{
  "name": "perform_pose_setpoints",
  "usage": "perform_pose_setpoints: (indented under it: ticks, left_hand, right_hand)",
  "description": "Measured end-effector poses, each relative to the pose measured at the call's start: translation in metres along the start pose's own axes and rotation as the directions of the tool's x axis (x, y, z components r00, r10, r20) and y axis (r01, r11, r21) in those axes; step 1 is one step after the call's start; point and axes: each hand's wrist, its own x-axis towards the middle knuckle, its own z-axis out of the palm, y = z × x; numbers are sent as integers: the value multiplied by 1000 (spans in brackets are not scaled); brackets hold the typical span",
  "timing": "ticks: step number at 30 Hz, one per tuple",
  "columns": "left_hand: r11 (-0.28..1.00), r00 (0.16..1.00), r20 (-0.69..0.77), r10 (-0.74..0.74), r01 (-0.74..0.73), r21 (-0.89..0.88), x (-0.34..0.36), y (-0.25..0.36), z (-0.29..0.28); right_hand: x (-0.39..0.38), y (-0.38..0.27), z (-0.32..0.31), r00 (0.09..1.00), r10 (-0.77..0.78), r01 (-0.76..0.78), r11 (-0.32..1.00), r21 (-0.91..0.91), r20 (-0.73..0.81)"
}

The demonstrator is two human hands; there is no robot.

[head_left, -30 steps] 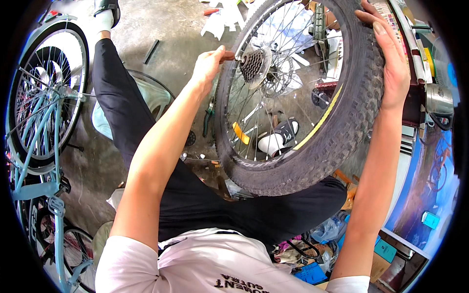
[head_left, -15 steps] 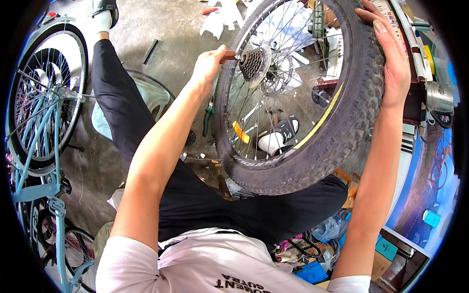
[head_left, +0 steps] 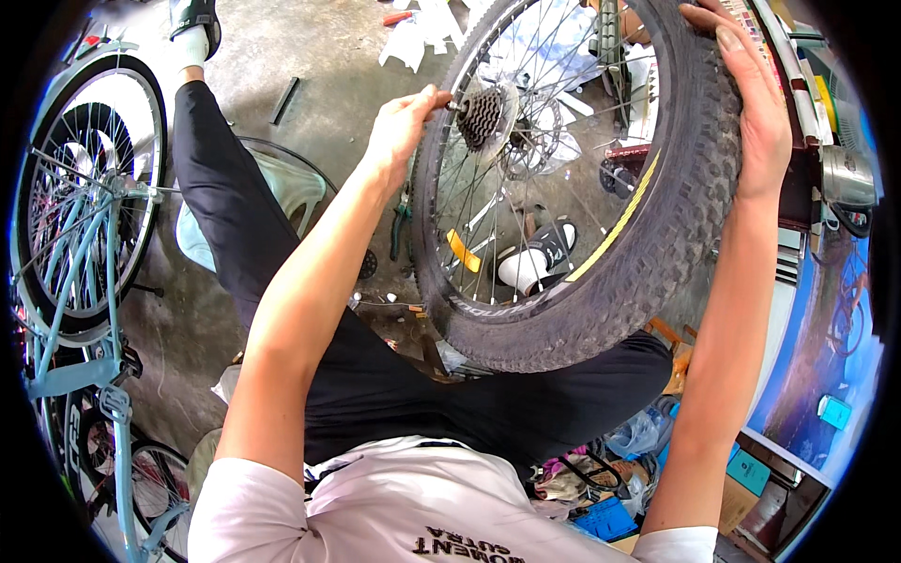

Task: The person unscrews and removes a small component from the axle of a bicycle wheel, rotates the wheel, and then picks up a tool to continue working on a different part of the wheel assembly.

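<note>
A bicycle wheel with a knobby black tyre stands tilted in front of me, its lower edge by my bent leg. Its cassette and a clear spoke guard face left, with a brake disc behind the spokes. My left hand is closed in a pinch on the axle end that sticks out of the cassette. On the tyre's far right side lies my right hand, palm against the tread and fingers curved over it, steadying the wheel.
A light blue bicycle stands at the left. A pale green plastic stool is beside my left leg. Wrenches and papers lie on the floor beyond the wheel. Boxes and bags crowd the lower right, near a blue panel.
My left fingers have shifted slightly at the axle end, and more of its metal shows. The wheel and my right hand stay nearly the same.
</note>
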Motion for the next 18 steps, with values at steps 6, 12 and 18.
perform_pose_setpoints:
  ticks: [6,12,18]
  left_hand:
    - [1000,1000,11,9,-9,8,4,1,-4]
    - [998,998,3,-58,58,35,16,-1,-1]
    - [998,1000,11,26,-27,51,10,7,-11]
  right_hand:
    - [3,6,-5,999,0,-5,995,95,47]
    - [30,86,-79,995,68,-97,816,570,71]
    - [5,2,1,997,-41,33,994,107,70]
